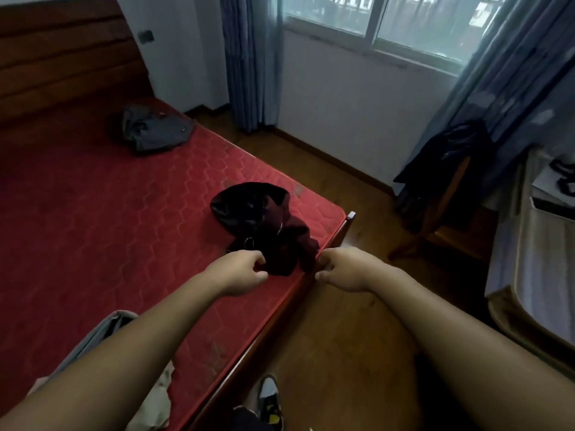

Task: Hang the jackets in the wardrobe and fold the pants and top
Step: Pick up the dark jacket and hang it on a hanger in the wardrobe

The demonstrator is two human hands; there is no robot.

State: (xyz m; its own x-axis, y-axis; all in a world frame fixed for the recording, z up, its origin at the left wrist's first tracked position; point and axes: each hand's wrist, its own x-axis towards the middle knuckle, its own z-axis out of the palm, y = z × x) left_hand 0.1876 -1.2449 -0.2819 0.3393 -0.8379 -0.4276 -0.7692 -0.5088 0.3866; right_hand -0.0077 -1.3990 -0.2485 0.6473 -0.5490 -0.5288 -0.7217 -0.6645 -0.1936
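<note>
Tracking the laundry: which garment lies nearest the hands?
The maroon garment at the corner of the bed, between the left hand and right hand. The grey garment lies by the headboard; the black jacket hangs on the chair.

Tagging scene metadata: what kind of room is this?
Most likely a bedroom: a red mattress against a wooden headboard, a curtained window, and a dark garment on the bed.
</note>
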